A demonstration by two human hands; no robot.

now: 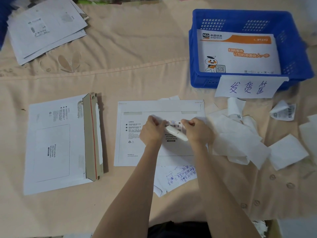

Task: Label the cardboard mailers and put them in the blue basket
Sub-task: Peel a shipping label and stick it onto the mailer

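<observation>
A white cardboard mailer (137, 152) lies flat in front of me on the peach cloth. Over its waybill area I hold a barcode label (172, 125) stretched between both hands. My left hand (151, 131) pinches the label's left edge. My right hand (197, 132) pinches the right edge and also holds a white pen (176, 133). To the left lies another mailer (56, 145) with its brown flap (92, 136) open. The blue basket (193, 48) stands at the back right and holds a mailer with orange print (240, 54).
A stack of white mailers (46, 26) sits at the back left. Peeled label backings and crumpled paper (248, 140) litter the right side. A handwritten note (176, 177) lies under my right forearm. A paper sign (248, 87) hangs on the basket's front.
</observation>
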